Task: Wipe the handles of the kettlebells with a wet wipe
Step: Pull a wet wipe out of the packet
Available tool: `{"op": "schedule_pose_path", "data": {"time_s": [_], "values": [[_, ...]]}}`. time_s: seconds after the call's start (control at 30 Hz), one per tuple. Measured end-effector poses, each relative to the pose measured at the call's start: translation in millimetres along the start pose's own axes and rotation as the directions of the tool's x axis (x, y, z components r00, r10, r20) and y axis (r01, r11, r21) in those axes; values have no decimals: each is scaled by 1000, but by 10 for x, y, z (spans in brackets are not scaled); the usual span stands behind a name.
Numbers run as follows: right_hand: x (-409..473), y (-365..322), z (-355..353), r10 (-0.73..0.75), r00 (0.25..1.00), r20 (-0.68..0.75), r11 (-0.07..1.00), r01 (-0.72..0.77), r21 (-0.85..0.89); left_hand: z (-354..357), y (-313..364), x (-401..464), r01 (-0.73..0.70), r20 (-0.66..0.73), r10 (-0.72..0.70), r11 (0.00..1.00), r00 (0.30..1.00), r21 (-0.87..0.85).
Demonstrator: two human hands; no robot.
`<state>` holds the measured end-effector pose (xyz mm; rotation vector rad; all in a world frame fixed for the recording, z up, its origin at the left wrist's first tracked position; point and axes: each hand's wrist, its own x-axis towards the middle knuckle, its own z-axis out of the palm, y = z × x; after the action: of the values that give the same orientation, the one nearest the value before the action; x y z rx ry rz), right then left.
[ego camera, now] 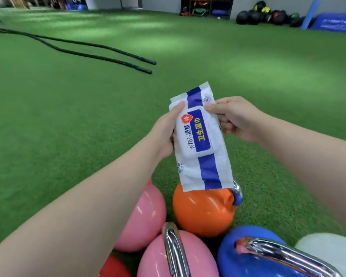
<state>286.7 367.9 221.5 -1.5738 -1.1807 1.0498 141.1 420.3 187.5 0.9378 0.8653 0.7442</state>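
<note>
The left hand (164, 132) grips a wet wipe pack (200, 140) along its left edge, while the right hand (234, 118) pinches the lid flap at the pack's far right. The pack's long axis runs near to far, tilted slightly leftward at the far end, label up. Just below cluster kettlebells: orange (202, 212), pink (158, 258), blue (236, 260), chrome handles (175, 250). Green turf floor (68, 108) spreads around, battle ropes (100, 50) far left.

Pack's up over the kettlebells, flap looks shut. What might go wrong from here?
1. The left hand holds the white-and-blue wet wipe pack only by its edge; the right hand peeling the flap may jerk it loose onto the orange kettlebell.
2. Several wipes may come out together.
3. The chrome handle could turn slippery when wet.
</note>
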Motion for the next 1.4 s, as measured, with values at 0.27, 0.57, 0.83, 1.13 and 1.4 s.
{"op": "schedule_pose_path", "data": {"time_s": [0.27, 0.57, 0.83, 1.13, 1.4], "values": [[-730, -318, -1, 68, 997, 36, 996, -70, 52, 157, 208, -838, 92, -32, -90, 992, 995, 81], [-1882, -637, 371, -202, 971, -125, 972, 215, 99, 167, 286, -1918, -258, 79, 253, 964, 964, 70], [-2720, -625, 510, -68, 972, -226, 972, 116, 206, 97, -27, -2803, -15, 252, 13, 1000, 968, 7], [-2856, -315, 482, -114, 852, -511, 988, 151, 32, 350, -418, -2646, -128, 185, 151, 983, 971, -132], [-1982, -110, 338, -309, 883, -354, 881, 126, -455, 377, -450, -1634, -232, -76, 221, 950, 972, -211]]}}
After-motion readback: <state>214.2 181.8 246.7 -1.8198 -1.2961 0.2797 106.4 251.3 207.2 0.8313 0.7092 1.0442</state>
